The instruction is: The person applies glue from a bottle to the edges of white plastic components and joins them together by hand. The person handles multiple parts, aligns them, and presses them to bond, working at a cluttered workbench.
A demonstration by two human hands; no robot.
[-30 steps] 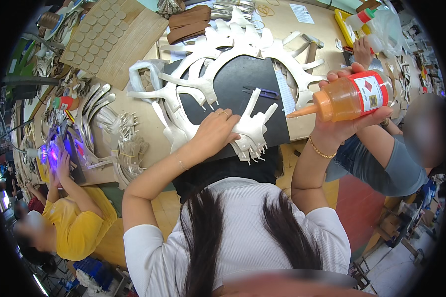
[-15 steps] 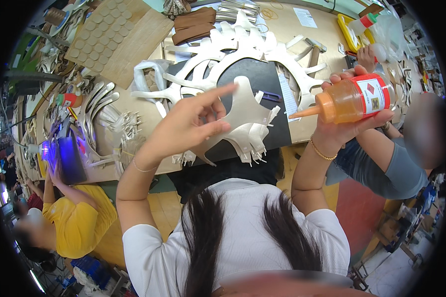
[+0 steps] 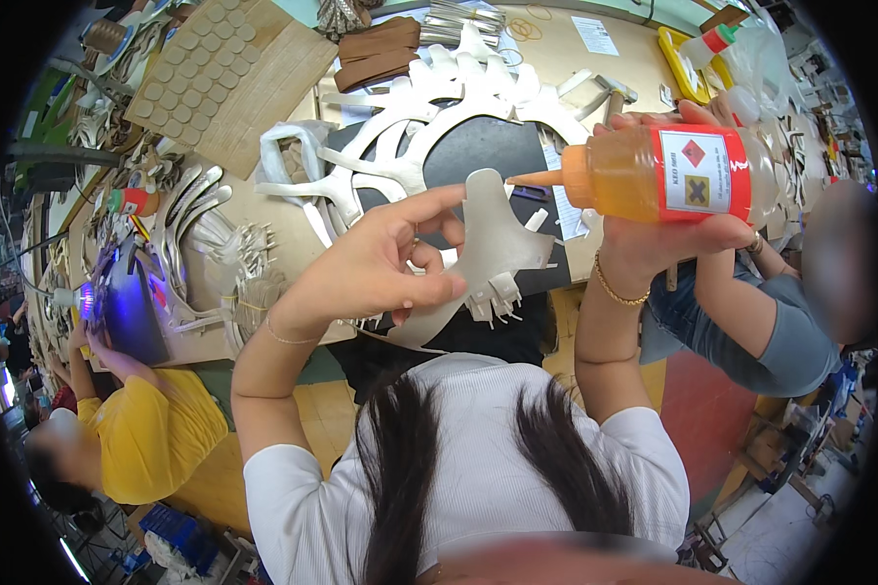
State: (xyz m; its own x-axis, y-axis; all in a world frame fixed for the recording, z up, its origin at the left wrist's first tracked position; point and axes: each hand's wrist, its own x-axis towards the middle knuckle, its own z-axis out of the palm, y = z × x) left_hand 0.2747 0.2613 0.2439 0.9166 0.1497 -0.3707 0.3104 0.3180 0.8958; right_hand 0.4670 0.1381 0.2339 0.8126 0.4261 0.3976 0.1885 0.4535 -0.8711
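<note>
Left hand [image 3: 376, 268]: pinches a white cut-out [image 3: 493, 244], raised at frame centre. Right hand [image 3: 654, 239], at 3 o'clock: wrapped around a glue bottle [image 3: 668, 175], nozzle just beside the cut-out's top; no glue visible yet. Beyond, at 12 o'clock: white frame [image 3: 410, 161] on the table [image 3: 556, 44], seemingly part-assembled.

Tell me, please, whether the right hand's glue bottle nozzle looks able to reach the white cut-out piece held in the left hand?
Probably yes: the right hand holds the glue bottle with its nozzle aimed at the white cut-out piece pinched by the left hand, with nothing between.
</note>
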